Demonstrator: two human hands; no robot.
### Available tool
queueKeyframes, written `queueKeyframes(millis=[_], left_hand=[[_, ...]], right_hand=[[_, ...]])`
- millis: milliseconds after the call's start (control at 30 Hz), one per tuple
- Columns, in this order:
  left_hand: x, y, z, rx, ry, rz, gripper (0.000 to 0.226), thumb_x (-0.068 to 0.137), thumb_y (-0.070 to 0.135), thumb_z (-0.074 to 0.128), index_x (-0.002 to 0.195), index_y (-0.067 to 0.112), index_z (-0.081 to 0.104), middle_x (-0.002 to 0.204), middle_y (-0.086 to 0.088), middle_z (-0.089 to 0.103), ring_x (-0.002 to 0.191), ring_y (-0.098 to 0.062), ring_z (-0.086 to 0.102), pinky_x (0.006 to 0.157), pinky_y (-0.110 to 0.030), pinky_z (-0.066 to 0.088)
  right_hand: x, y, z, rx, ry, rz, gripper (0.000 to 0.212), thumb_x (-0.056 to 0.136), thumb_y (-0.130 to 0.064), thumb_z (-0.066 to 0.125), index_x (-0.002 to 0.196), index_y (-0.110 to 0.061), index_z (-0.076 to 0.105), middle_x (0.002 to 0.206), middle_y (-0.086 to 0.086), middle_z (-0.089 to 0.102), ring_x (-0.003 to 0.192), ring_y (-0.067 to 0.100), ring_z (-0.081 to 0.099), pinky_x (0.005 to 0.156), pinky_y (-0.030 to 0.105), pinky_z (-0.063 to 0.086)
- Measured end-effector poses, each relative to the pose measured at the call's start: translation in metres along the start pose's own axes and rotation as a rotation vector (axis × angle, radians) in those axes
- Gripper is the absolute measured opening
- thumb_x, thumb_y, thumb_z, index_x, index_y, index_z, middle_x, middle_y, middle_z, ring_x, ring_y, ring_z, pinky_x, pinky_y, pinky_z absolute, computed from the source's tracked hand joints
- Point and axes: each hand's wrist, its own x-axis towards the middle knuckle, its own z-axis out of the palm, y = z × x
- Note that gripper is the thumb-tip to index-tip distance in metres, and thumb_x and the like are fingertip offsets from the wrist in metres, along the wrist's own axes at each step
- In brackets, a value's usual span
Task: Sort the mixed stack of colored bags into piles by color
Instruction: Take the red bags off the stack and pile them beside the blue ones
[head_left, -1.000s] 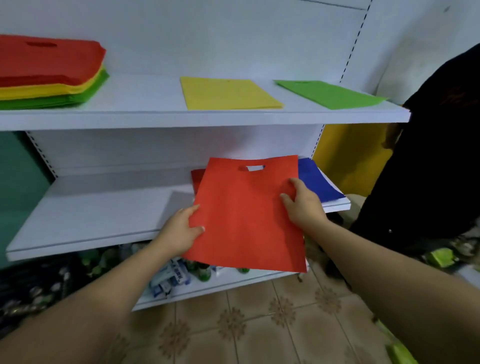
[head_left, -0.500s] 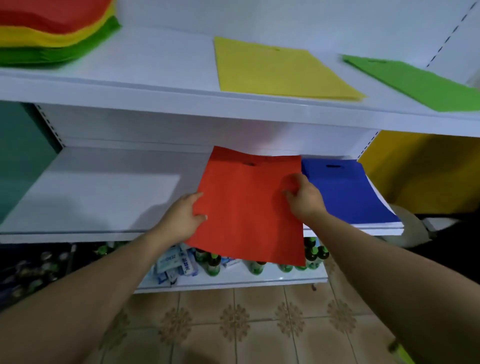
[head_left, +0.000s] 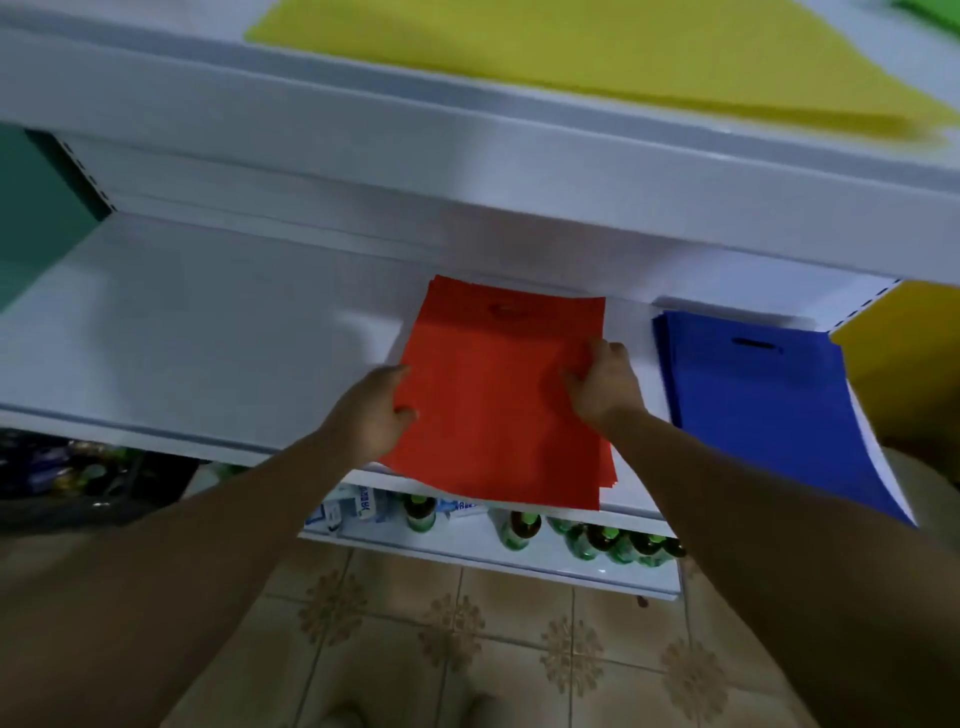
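Left hand (head_left: 371, 410) and right hand (head_left: 605, 384) are both closed on the red bag (head_left: 498, 405), which is held between them. The bag's left edge is pinched by the left hand: the thumb is laid on the top face, while the fingers are hidden beneath the fabric. The right edge is gripped by the right hand, with the thumb pressed on the top face and the fingers curled at the edge.

The bag is laid flat on the middle shelf (head_left: 208, 338). Its handle cut-out is pointed away from the hands, and its near end is hung out past the shelf's front lip, level with the wrists. Several red edges are seen at the near right corner, just beside the right forearm, so more than one red layer is shown there. How many cannot be told.

Just to the right of the right hand, blue bags (head_left: 763, 415) are laid on the same shelf. They are kept apart from the red bag by a strip of white shelf. Above and beyond both hands the upper shelf (head_left: 363, 130) is seen, and a yellow bag (head_left: 597, 47) is laid on it, blurred. Below the hands, bottles (head_left: 519, 530) are stood on the lowest shelf. A patterned tiled floor (head_left: 467, 639) is seen between the forearms.
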Motion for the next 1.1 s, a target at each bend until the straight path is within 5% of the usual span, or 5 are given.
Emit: queueKeyframes(millis=[267, 567, 767, 900, 1100], left_hand=[[-0.013, -0.010, 0.041, 0.269, -0.238, 0.035, 0.114, 0.062, 0.062, 0.075, 0.151, 0.019, 0.018, 0.157, -0.008, 0.008, 0.143, -0.028, 0.016, 0.117, -0.038, 0.018], [-0.019, -0.003, 0.058, 0.427, -0.283, 0.027, 0.105, 0.073, 0.059, 0.069, 0.152, 0.027, 0.007, 0.159, -0.003, -0.009, 0.145, -0.031, -0.003, 0.117, -0.047, 0.014], [-0.013, 0.002, 0.057, 0.378, -0.152, -0.008, 0.090, 0.080, 0.056, 0.063, 0.151, 0.022, 0.017, 0.159, -0.006, 0.006, 0.142, -0.031, 0.015, 0.116, -0.043, 0.019], [-0.013, 0.005, 0.062, 0.405, -0.182, -0.022, 0.095, 0.078, 0.061, 0.062, 0.150, 0.019, 0.017, 0.158, -0.005, 0.007, 0.141, -0.032, 0.015, 0.115, -0.043, 0.021], [-0.015, 0.010, 0.057, 0.424, -0.186, -0.023, 0.090, 0.080, 0.060, 0.060, 0.149, 0.016, 0.021, 0.156, -0.007, 0.014, 0.138, -0.033, 0.022, 0.114, -0.044, 0.026]], right_hand=[[0.020, 0.030, 0.025, -0.059, -0.134, 0.010, 0.084, 0.092, -0.044, 0.057, 0.154, -0.019, 0.006, 0.158, 0.013, 0.004, 0.141, 0.038, 0.021, 0.114, 0.045, 0.028], [0.021, 0.040, 0.034, -0.099, -0.089, -0.016, 0.076, 0.088, -0.047, 0.058, 0.147, -0.017, 0.023, 0.152, 0.013, 0.014, 0.132, 0.039, 0.030, 0.108, 0.046, 0.033], [0.016, 0.046, 0.033, -0.127, -0.094, -0.032, 0.073, 0.085, -0.053, 0.056, 0.145, -0.024, 0.027, 0.151, 0.008, 0.018, 0.131, 0.035, 0.032, 0.108, 0.047, 0.034], [0.016, 0.050, 0.034, -0.108, -0.097, -0.070, 0.061, 0.092, -0.033, 0.055, 0.145, -0.017, 0.031, 0.152, 0.012, 0.018, 0.133, 0.036, 0.030, 0.109, 0.042, 0.032], [0.013, 0.048, 0.023, -0.166, -0.135, -0.072, 0.057, 0.094, -0.040, 0.050, 0.143, -0.013, 0.036, 0.147, 0.012, 0.031, 0.132, 0.033, 0.033, 0.108, 0.043, 0.035]])
